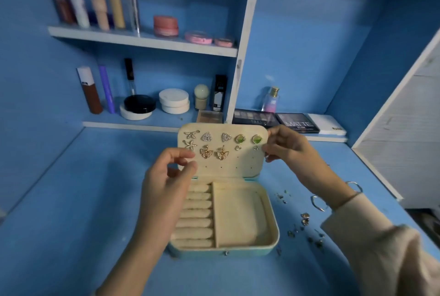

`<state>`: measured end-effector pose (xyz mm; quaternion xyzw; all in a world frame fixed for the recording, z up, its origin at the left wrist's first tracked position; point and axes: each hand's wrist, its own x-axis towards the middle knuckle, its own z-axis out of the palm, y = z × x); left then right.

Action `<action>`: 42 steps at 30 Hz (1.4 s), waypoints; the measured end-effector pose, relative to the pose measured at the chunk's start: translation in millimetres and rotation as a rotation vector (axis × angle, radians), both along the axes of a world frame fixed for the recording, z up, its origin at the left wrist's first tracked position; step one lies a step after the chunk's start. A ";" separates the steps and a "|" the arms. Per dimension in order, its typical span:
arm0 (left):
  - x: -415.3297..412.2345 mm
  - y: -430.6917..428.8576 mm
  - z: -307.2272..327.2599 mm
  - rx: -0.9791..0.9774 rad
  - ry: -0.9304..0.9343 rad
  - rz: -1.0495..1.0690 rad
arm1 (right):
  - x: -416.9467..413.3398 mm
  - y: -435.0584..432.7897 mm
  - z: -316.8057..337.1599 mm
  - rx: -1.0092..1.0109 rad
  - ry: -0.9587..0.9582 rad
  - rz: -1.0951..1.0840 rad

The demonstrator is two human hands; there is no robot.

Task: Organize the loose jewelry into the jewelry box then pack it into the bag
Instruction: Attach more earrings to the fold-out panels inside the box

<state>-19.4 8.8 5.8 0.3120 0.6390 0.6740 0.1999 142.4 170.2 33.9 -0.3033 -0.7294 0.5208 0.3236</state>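
Jewelry box [271, 231] sits open at the centre of the frame on the blue table [71, 200]. Its lid [238, 164] stands upright at the far side. Pinned across the upper part of the lid are a pair of star-shaped earrings [190, 139] at its left, a pair of triangular ones [216, 137] beside them, two green-stoned studs [248, 139] toward its right, and two gold fan-shaped drops [214, 153] in the row below. In the base, ring rolls [197, 214] fill the left part and an open compartment [238, 219] takes up the right.

Your right hand [283, 145] pinches the lid's right edge between thumb and fingers, just beside the outer green stud. Your left hand [171, 176] hovers in front of the lid's lower left corner with its fingers curled and thumb close to the fingertips; whether it has hold of anything I cannot tell.

Loose jewelry [305, 219] lies scattered on the table at the lower right of the frame, to the right of the box, with silver hoops [317, 203] near your right wrist.

Shelves [142, 40] in the upper left carry cosmetics tubes and jars. Eyeshadow palettes [297, 123] lie flat just behind the lid on its right.
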 end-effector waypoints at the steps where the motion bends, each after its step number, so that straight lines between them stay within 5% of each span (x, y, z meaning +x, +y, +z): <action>1: -10.8 3.6 -5.7 -0.027 0.082 0.062 | -1.8 0.1 -0.7 -0.012 0.004 -0.013; 15: -40.2 30.8 -36.3 0.007 0.164 -0.042 | 15.9 -7.6 -5.4 -0.058 -0.106 -0.048; 21: -40.4 32.3 -34.3 0.065 0.168 -0.054 | 59.0 -17.9 -7.6 0.289 -0.474 -0.039; 27: -41.6 33.0 -37.2 0.089 0.155 -0.078 | 93.2 -34.1 -7.0 0.414 -0.745 0.030; 42: -40.4 32.6 -37.1 0.120 0.159 -0.099 | 119.0 -49.2 -8.5 0.522 -0.837 0.068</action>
